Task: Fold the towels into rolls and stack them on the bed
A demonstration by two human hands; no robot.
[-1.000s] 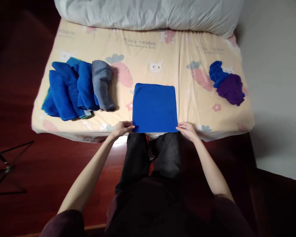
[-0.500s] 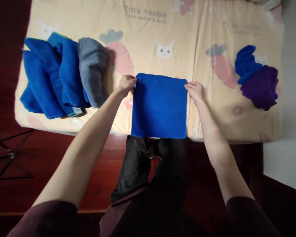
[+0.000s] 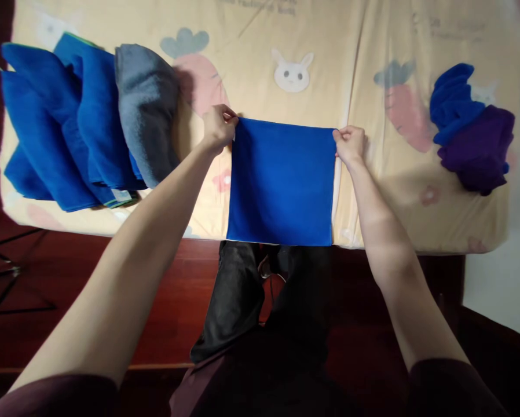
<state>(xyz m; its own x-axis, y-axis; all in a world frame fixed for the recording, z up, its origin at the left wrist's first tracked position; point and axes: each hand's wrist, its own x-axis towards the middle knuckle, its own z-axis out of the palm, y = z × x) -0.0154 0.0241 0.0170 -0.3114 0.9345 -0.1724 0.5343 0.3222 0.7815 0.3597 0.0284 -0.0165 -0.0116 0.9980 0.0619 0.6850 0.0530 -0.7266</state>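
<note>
A square blue cloth [image 3: 282, 182] is spread out in front of me at the near edge of the bed. My left hand [image 3: 220, 125] pinches its far left corner. At the far right corner, my right hand [image 3: 350, 143] pinches the cloth between thumb and fingers. The far edge is stretched nearly straight between my hands, and the near edge reaches the bed's border. Fingertips partly cover both corners.
Several folded blue cloths [image 3: 47, 127] overlap at the left, with a folded grey cloth [image 3: 147, 110] beside them. To the right lie a crumpled blue cloth [image 3: 453, 101] and a purple cloth [image 3: 477, 147]. A patterned yellow sheet [image 3: 251, 69] covers the bed.
The view has come closer to the bed. The cloth's far edge is now pulled straighter and tauter, my hands slightly farther apart. Both hands keep hold of the corners.
</note>
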